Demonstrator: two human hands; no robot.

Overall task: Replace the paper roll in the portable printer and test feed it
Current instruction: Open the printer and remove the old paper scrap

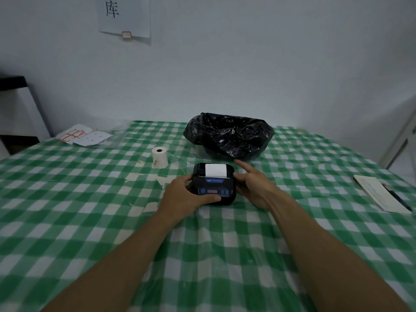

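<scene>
A small black portable printer (213,184) with blue buttons sits on the green checked tablecloth at the centre. A strip of white paper (216,170) sticks out of its top slot. My left hand (182,194) grips the printer's left side, thumb along its front edge. My right hand (256,184) rests against the printer's right side, with the index finger stretched out and lifted past the far corner. A white paper roll (159,157) stands upright just behind and left of the printer, apart from both hands.
A bin lined with a black plastic bag (229,134) stands right behind the printer. Loose papers (84,135) lie at the far left of the table. A notebook with a pen (382,193) lies at the right edge. A wall closes the back.
</scene>
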